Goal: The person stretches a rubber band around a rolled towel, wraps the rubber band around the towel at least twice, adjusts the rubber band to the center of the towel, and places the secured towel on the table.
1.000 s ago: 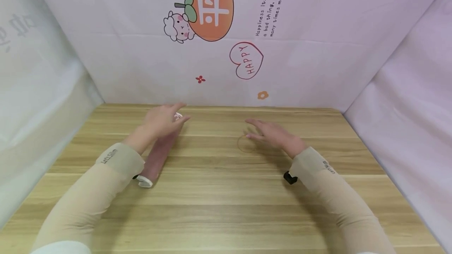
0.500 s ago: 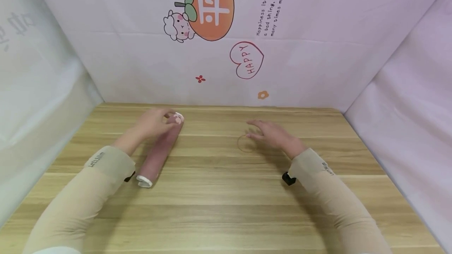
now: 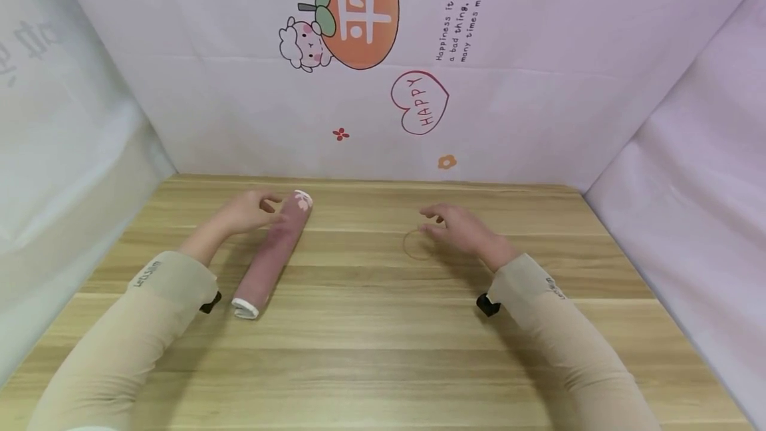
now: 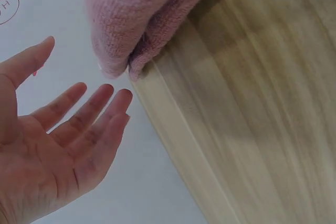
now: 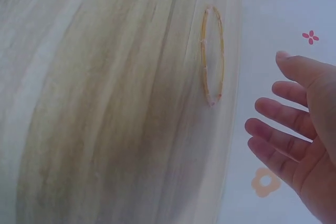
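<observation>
A dusty-pink rolled towel [image 3: 269, 265] with white edging lies slantwise on the left of the table, a pale flower motif at its far end. My left hand [image 3: 242, 211] hovers on the left side of that far end, thumb overlapping the roll in the head view. In the left wrist view its fingers [image 4: 73, 114] are spread and apart from the towel [image 4: 136, 14]. A thin amber rubber band [image 5: 203, 69] lies in a loop on the wood, right of the middle. Over its right edge my right hand [image 3: 457, 226] hovers, fingers loosely bent and holding nothing.
The wood-grain table [image 3: 359, 351] runs back to a white printed cloth wall [image 3: 526, 118]. White cloth also hangs along the left side [image 3: 78, 125] and the right side [image 3: 700, 171]. Dark wrist devices [image 3: 488, 304] show under both cuffs.
My left hand has drawn back to the left from above the towel's far end, uncovering its flower motif. The towel and rubber band lie unmoved; my right hand has barely shifted.
</observation>
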The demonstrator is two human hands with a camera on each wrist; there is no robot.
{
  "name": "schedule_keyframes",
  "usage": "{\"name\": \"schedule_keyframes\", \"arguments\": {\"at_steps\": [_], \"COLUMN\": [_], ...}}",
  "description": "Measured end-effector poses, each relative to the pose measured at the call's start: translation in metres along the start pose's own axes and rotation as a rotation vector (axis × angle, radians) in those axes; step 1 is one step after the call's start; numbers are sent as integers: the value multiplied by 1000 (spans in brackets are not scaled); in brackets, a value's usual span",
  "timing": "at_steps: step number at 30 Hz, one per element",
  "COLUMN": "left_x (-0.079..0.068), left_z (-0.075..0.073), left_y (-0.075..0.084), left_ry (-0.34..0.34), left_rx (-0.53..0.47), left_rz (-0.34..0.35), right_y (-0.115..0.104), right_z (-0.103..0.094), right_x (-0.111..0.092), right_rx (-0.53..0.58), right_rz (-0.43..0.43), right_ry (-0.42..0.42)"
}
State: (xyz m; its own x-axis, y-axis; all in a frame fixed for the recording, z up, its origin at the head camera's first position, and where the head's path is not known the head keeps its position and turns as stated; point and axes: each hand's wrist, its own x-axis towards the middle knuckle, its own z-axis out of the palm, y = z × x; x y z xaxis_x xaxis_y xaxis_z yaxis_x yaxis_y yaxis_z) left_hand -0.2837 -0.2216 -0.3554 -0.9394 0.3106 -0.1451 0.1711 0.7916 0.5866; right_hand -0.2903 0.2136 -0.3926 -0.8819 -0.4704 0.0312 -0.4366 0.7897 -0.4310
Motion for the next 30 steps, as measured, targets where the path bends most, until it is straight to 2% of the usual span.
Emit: {"name": "schedule_keyframes", "arguments": {"at_steps": [5,10,15,23,30], "left_x": [-3,-8,-10,-10,-8], "left_z": [-1,0,2,6,6], "left_y": [-1,1,0,0,2], "left_ry": [-63,-96,-121,-207,-224], "left_rx": [-30,-79,-87,-116,-136], "left_rz": [-102,-197,-207,-240,-255], "right_y": [1,3,5,6,6], "right_z": [-1,-1,0,3,6], "right_x": [1,1,1,4,6], "right_rx": [19,64,93,122,110], "right_rz": [10,40,40,116,140], "right_ry": [3,-26,-48,-53,-62]}}
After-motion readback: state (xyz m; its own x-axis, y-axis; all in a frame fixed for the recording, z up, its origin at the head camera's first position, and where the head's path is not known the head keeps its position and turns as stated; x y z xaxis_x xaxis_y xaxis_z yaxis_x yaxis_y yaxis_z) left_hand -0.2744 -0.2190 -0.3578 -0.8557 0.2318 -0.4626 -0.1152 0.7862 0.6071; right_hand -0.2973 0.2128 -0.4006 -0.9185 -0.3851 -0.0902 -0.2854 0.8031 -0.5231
